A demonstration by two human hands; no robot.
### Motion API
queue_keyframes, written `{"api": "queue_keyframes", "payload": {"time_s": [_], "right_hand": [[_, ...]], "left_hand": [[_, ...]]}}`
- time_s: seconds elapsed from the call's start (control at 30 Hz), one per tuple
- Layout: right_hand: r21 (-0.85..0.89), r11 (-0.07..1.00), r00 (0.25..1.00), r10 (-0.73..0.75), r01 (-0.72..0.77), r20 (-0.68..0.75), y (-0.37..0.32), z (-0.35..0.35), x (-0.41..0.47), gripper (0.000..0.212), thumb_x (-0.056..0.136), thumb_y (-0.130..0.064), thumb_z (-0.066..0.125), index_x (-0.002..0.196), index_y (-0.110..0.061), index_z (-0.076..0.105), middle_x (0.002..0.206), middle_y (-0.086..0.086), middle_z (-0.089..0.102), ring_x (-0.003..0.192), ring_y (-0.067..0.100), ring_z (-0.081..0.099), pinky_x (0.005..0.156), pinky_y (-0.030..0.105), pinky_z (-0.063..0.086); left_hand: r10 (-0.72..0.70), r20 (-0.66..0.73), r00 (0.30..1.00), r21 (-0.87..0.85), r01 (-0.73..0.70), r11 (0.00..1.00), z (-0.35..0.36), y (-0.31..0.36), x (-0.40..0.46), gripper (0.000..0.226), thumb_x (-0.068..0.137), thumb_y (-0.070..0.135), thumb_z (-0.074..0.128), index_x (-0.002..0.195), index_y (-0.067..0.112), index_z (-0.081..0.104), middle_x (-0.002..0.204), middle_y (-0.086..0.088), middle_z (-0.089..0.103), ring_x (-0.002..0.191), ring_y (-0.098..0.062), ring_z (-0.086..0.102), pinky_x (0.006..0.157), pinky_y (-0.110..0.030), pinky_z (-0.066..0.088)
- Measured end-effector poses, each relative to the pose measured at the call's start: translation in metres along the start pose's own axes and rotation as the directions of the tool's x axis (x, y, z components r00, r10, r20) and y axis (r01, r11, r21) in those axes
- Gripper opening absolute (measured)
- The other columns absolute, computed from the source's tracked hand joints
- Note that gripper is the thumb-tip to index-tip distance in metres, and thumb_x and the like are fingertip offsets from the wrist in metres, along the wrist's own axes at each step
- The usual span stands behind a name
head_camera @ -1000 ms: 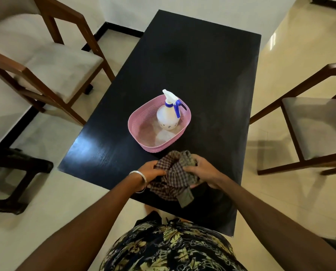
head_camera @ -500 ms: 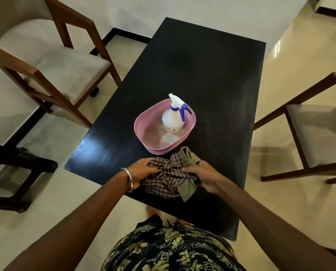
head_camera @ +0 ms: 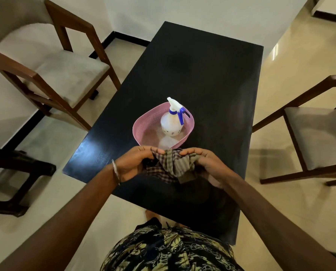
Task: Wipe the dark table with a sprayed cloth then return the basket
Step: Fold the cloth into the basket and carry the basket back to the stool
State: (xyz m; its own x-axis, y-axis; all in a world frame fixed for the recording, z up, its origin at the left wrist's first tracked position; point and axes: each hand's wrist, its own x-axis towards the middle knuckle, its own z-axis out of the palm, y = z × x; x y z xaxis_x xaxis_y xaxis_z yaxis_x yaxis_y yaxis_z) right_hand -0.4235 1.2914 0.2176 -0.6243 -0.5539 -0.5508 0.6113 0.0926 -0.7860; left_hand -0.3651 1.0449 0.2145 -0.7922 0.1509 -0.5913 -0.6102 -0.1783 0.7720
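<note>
Both the left hand (head_camera: 133, 166) and the right hand (head_camera: 206, 165) pinch the checked cloth (head_camera: 170, 166) bunched above the near end of the table (head_camera: 192, 75), just near of the basket (head_camera: 143, 124); soft, light and floppy, it is probably best gathered into a wad.

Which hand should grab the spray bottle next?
Probably the right hand. The spray bottle stands on the right side of the pink basket, trigger pointing right. Both hands hold the checked cloth, so the left hand can keep it.
</note>
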Motion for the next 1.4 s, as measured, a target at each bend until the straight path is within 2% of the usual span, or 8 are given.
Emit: {"api": "queue_keyframes", "payload": {"time_s": [0.1, 0.17, 0.33, 0.47, 0.67, 1.0, 1.3, 1.4], "right_hand": [[0.223, 0.975, 0.999, -0.016, 0.005, 0.048, -0.021, 0.008, 0.002, 0.042, 0.079, -0.021, 0.049, 0.111, -0.008, 0.072, 0.122, 0.016, 0.068, 0.108, 0.030, 0.063, 0.089, 0.047, 0.054], [0.249, 0.968, 0.999, -0.034, 0.033, -0.001, -0.037, 0.017, 0.011, 0.041, 0.091, -0.029, 0.042, 0.106, -0.008, 0.075, 0.117, 0.016, 0.070, 0.104, 0.029, 0.066, 0.087, 0.048, 0.055], [0.194, 0.980, 0.990, -0.017, 0.044, -0.139, -0.058, 0.040, 0.058, 0.025, 0.093, -0.018, 0.062, 0.113, -0.012, 0.075, 0.116, 0.013, 0.072, 0.110, 0.030, 0.068, 0.092, 0.047, 0.056], [0.159, 0.984, 0.976, 0.113, -0.083, -0.186, -0.055, 0.047, 0.093, 0.031, 0.090, -0.005, 0.065, 0.120, -0.001, 0.068, 0.116, 0.015, 0.070, 0.108, 0.029, 0.066, 0.091, 0.047, 0.056], [-0.021, 0.969, 0.948, 0.236, -0.246, -0.215, -0.048, 0.057, 0.129, 0.042, 0.090, -0.009, 0.068, 0.130, -0.004, 0.056, 0.126, 0.012, 0.065, 0.120, 0.026, 0.060, 0.108, 0.049, 0.046], [-0.253, 0.897, 0.922, 0.307, -0.363, -0.235, -0.040, 0.058, 0.152, 0.025, 0.094, -0.006, 0.057, 0.119, -0.006, 0.058, 0.118, 0.013, 0.066, 0.110, 0.025, 0.064, 0.097, 0.039, 0.053], [-0.671, 0.694, 0.964, 0.221, -0.261, -0.147, -0.037, 0.070, 0.156, 0.015, 0.097, -0.006, 0.052, 0.110, -0.009, 0.059, 0.112, 0.013, 0.066, 0.106, 0.025, 0.064, 0.093, 0.035, 0.054], [-0.846, 0.506, 0.984, 0.146, -0.166, -0.106, -0.032, 0.068, 0.160, 0.013, 0.095, -0.008, 0.054, 0.106, -0.009, 0.061, 0.099, 0.009, 0.064, 0.098, 0.021, 0.062, 0.089, 0.031, 0.053]], "left_hand": [[0.021, 0.110, 0.994, -0.082, -0.012, 0.997, -0.011, 0.029, -0.002, 0.032, 0.089, 0.027, 0.055, 0.111, 0.007, 0.068, 0.116, -0.016, 0.067, 0.104, -0.028, 0.065, 0.085, -0.039, 0.055], [0.029, 0.052, 0.998, -0.039, -0.027, 0.999, -0.016, 0.058, 0.002, 0.035, 0.091, 0.037, 0.052, 0.107, 0.010, 0.068, 0.107, -0.010, 0.071, 0.095, -0.021, 0.069, 0.078, -0.034, 0.056], [0.084, -0.158, 0.984, 0.293, -0.035, 0.955, -0.036, 0.105, 0.038, 0.018, 0.093, 0.015, 0.057, 0.105, 0.012, 0.071, 0.106, -0.008, 0.070, 0.101, -0.022, 0.065, 0.081, -0.033, 0.054], [0.120, -0.247, 0.962, 0.616, 0.061, 0.785, -0.045, 0.108, 0.071, 0.020, 0.090, 0.006, 0.058, 0.100, 0.015, 0.072, 0.098, 0.001, 0.067, 0.094, -0.014, 0.062, 0.086, -0.033, 0.051], [0.188, -0.309, 0.932, 0.798, 0.147, 0.584, -0.053, 0.094, 0.108, 0.023, 0.088, 0.002, 0.060, 0.098, 0.017, 0.075, 0.106, -0.005, 0.067, 0.097, -0.020, 0.061, 0.089, -0.039, 0.053], [0.242, -0.187, 0.952, 0.974, 0.148, 0.170, -0.046, 0.055, 0.141, 0.019, 0.086, 0.011, 0.061, 0.097, 0.015, 0.075, 0.098, -0.011, 0.070, 0.082, -0.030, 0.066, 0.078, -0.033, 0.055], [0.250, -0.194, 0.949, 0.980, 0.177, 0.092, -0.050, 0.038, 0.154, 0.024, 0.088, 0.012, 0.055, 0.105, 0.006, 0.071, 0.098, -0.016, 0.069, 0.088, -0.034, 0.066, 0.083, -0.041, 0.056], [0.225, -0.211, 0.951, 0.976, 0.193, 0.101, -0.050, 0.036, 0.155, 0.025, 0.089, 0.012, 0.054, 0.108, 0.006, 0.069, 0.100, -0.011, 0.068, 0.090, -0.030, 0.065, 0.084, -0.038, 0.055]]}}
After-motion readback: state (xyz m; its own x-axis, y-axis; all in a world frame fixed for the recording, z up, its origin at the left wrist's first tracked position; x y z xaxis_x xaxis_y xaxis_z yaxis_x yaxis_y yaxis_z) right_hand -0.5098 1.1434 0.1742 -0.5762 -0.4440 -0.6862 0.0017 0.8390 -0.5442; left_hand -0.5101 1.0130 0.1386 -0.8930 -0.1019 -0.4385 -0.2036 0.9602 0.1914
